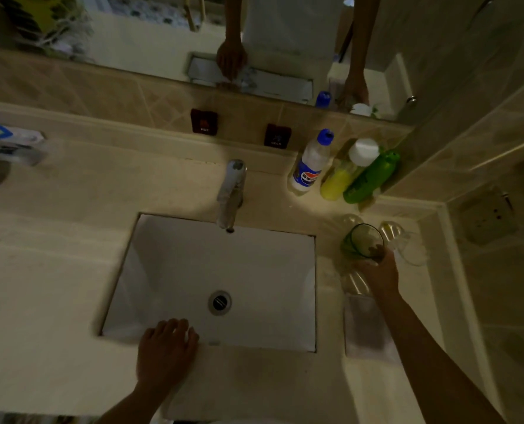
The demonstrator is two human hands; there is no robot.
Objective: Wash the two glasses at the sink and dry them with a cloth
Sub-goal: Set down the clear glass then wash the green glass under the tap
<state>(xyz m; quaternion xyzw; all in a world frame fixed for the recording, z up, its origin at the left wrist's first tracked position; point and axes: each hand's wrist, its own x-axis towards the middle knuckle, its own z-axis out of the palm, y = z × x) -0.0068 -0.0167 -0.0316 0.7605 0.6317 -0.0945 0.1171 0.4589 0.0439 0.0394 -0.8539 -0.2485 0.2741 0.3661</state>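
Note:
A green-tinted glass [361, 240] stands on the counter right of the white sink [168, 258]. My right hand [378, 272] grips its near rim, fingers inside the mouth. A clear glass [406, 243] sits just right of it, blurred. A pale cloth [367, 328] lies on the counter under my right forearm. My left hand [165, 350] rests flat on the sink's front edge, fingers spread, holding nothing. The chrome tap [230, 194] stands behind the basin with no water visible.
A Pepsi-labelled bottle [312, 162], a yellow bottle [346, 175] and a green bottle [372, 179] stand at the back right against the wall. Hot and cold tags [204, 121] sit on the tiles. A mirror [254, 41] runs above. A holder [9, 145] is at the left.

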